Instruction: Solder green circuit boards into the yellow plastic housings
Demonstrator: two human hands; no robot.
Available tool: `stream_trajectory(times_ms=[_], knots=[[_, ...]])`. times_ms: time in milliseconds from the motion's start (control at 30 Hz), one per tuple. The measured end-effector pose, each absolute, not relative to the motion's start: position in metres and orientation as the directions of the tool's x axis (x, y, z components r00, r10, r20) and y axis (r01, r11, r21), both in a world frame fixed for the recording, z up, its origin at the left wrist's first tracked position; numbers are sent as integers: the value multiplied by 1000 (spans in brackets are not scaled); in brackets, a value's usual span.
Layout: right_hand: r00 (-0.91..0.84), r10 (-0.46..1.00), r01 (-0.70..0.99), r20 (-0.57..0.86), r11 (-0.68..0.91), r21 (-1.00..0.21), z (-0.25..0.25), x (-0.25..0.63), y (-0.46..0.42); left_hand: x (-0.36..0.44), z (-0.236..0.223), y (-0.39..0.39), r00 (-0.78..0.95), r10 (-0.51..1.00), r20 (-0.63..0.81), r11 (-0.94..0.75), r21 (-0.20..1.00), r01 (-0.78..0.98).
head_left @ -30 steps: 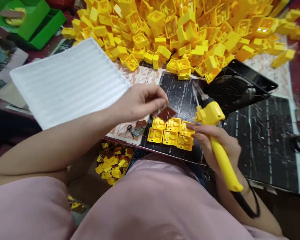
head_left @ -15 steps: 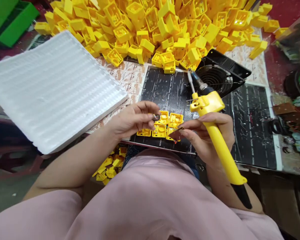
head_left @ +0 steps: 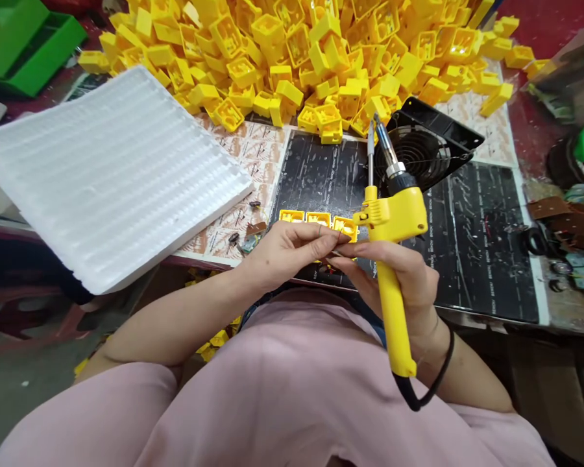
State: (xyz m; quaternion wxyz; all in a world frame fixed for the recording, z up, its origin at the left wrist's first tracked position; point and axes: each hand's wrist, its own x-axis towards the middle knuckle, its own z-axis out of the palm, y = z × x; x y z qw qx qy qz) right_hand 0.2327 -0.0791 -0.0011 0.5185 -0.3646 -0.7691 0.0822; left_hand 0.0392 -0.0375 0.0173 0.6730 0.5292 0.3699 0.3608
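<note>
Boxy yellow plastic casings point(head_left: 318, 218) sit on a rectangular black mat point(head_left: 321, 172), right of a white foam slab point(head_left: 121, 175). More casings point(head_left: 292, 58) lie heaped behind.

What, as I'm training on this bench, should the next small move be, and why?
Probably settle the small piece in the left hand alone. Both hands' fingertips meet at it, mostly hiding it, and the right hand also carries the yellow soldering tool, whose metal tip points away from the piece. Freeing those right fingers would likely make the tool easier to turn.

A yellow soldering gun point(head_left: 392, 285), tip point(head_left: 381, 128) forward, is held near open yellow cases point(head_left: 318, 218).
</note>
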Motion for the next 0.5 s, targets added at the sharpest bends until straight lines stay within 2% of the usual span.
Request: stream_trajectory(times_ms=[200,333,500], knots=[[-248,593,540,766,741,-399,-14,238,-77,53,7,-41,335,897,-288,422,781,-459],[-251,576,512,778,761,-398,-20,236,-74,55,8,-40,366,840,-400,538,697,-473],[-166,565,499,808,755,-426,-22,237,-69,52,7,-42,429,838,-336,522,721,-456]])
